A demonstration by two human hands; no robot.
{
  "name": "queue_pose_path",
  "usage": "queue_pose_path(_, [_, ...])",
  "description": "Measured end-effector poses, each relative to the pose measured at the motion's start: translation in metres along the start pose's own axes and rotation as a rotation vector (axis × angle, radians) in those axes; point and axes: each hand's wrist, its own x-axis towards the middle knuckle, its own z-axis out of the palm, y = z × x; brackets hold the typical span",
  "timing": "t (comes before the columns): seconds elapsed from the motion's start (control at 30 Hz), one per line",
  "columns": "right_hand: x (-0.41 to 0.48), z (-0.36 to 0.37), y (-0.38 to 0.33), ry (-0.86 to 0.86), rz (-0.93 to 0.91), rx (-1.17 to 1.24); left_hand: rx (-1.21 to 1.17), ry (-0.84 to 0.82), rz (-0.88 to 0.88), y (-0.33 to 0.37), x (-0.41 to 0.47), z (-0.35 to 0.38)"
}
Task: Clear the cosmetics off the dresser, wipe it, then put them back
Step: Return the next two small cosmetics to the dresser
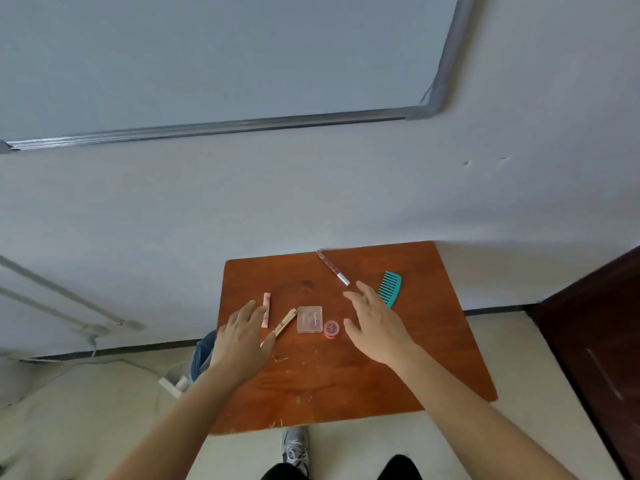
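Six items are laid out on the wooden counter (346,375); nothing has been lifted yet.

Positions are given relative to the clear compact case (309,319), left to right:
- Left hand (242,341): left of the case, fingers spread, nothing grasped, hovering by the pink tube (266,309) and tan tube (281,326).
- Tubes: judged light, stiff, prone to rolling; best pinched mid-body.
- Case: flat, probably brittle and slick; to be taken by its edges.
- Small red pot (331,329): touching the case's right edge, light; gripped around the rim.
- Right hand (374,323): right of the case, fingers released, empty.
- Slim pencil (333,268): behind-right, thin, rolls.
- Teal comb (390,288): far right, rigid; spine is the hold.
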Motion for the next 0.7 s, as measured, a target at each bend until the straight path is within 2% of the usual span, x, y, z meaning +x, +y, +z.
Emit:
queue_pose_path(0.2, [0.047, 0.046, -0.021, -0.141, 0.15, -0.029, 0.012, -0.145, 0.096, -0.023, 0.074, 0.031])
queue_pose_path(0.37, [0.052, 0.093, -0.03, -0.198, 0.225, -0.006, 0.09, -0.179, 0.247, -0.03, 0.098, 0.06])
queue_pose_path(0.7, [0.049, 0.107, -0.028, -0.109, 0.278, 0.016, 0.067, -0.095, 0.299, -0.031, 0.115, 0.083])
